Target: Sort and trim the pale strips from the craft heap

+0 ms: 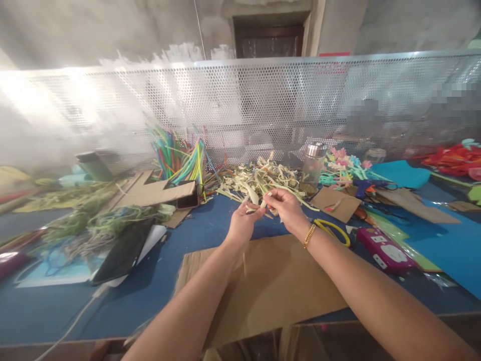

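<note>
My left hand and my right hand come close together above the blue tabletop, both with fingers pinched. Between the fingertips runs a pale green strip, narrow and slightly bent; its exact material is hard to make out. Just behind it lies a heap of similar cream and pale green strips, some curled, and part of it is hidden by my hands. A gold bracelet circles my right wrist. Below my forearms a flat sheet of brown cardboard rests on the table.
A bundle of coloured stems and cut cardboard stand left of the heap. Rightward are a glass jar, paper flowers, yellow tape roll and purple case. A dark tablet lies left; a perforated metal screen rises behind.
</note>
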Motion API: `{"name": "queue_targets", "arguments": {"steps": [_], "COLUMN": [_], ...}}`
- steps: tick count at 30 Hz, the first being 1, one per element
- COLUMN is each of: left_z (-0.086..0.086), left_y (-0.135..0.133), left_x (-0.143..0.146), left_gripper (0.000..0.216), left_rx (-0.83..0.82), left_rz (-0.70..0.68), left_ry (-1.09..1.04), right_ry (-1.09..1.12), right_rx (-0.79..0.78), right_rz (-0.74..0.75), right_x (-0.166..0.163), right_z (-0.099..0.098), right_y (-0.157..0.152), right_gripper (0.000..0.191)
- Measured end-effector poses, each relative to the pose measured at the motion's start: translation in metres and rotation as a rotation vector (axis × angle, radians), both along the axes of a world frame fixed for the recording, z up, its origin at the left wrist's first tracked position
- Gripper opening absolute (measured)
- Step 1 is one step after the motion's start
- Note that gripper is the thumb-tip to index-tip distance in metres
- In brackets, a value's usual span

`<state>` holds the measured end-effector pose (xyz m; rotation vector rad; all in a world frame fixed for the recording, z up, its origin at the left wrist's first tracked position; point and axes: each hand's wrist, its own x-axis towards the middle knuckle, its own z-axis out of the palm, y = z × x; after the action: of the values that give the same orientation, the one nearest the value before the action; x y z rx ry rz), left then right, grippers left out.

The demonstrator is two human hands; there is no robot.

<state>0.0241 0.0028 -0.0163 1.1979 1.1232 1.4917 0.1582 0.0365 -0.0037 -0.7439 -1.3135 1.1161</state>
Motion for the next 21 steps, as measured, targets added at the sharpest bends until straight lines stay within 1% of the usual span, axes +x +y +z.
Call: {"name": "queue_targets", "arguments": {"steps": [3, 5, 8, 10, 14, 17, 21], "left_z": [-0.002, -0.003, -0.003, -0.003, -0.001, 0.001, 0.004], "left_y": [0.0, 0.001, 0.004, 0.004, 0.001, -0.001, -0.004], "left_x": [-0.006, -0.012, -0.015, -0.014, -0.01, -0.008, -0.006], "left_gripper": [0.023, 0.023, 0.022, 0.023, 0.025, 0.028, 0.029], "left_rx": [-0.053, -0.061, -0.058, -0.05, -0.024, -0.047, -0.069], "left_rz": [0.01, 0.047, 0.085, 0.077, 0.011, -0.071, -0.164], "left_ry": [-0.045, -0.078, -0.09, -0.078, -0.017, 0.041, 0.094], "right_ry": [-0.035, -0.019, -0.092, -0.145, -0.155, -0.155, -0.136], "right_rx": [-0.023, -0.046, -0.022, -0.007, -0.021, -0.011, -0.009], "right_rz": [0.031, 0.006, -0.017, 0.027, 0.138, 0.161, 0.145], "right_x": [0.006, 0.008, 0.008, 0.005, -0.001, -0.001, 0.001], "right_z": [0.001, 0.002, 0.001, -0.002, -0.007, -0.007, -0.006], "right_y": [0.002, 0.003, 0.004, 0.003, 0.001, 0.001, 0.002], "right_gripper": [0.037, 0.04, 0.036, 0.032, 0.028, 0.025, 0.03]}}
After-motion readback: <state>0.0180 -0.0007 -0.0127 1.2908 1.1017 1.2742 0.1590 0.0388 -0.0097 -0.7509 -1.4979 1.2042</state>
